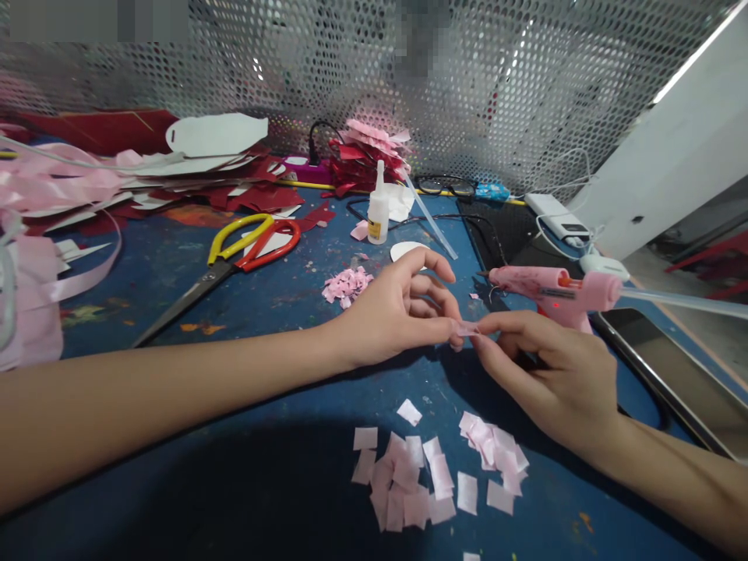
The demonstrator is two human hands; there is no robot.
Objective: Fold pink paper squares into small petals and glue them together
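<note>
The person's left hand (pixel 403 308) pinches 1 end of a small pink slip (pixel 467 329) between the thumb and a fingertip, its other fingers loosely curled. The right hand (pixel 549 382) nips the opposite end between thumb and index finger. With the pink glue gun (pixel 555 294) as landmark, the slip is held over the blue counter (pixel 262 467), just left of the gun's nozzle and nearer the person.

The slip looks like thin ribbon or paper; it would likely be very light, soft and easily creased, with little stiffness of its own and perhaps a slightly slick face. A fingertip hold at its 2 ends seems right, since a harder grip in the middle could crumple it. Its long axis runs roughly sideways, 1 end pointing to each hand; whether it is folded is too small to tell.

Loose pink squares (pixel 403 475) lie nearer the person than the glue gun and to its left, most of them overlapping. A small pile of crumpled pink bits (pixel 347 287) sits well left of the gun, with a squeeze bottle (pixel 378 212) farther back on that side. A phone (pixel 678 382) lies to the gun's right, nearer the person
</note>
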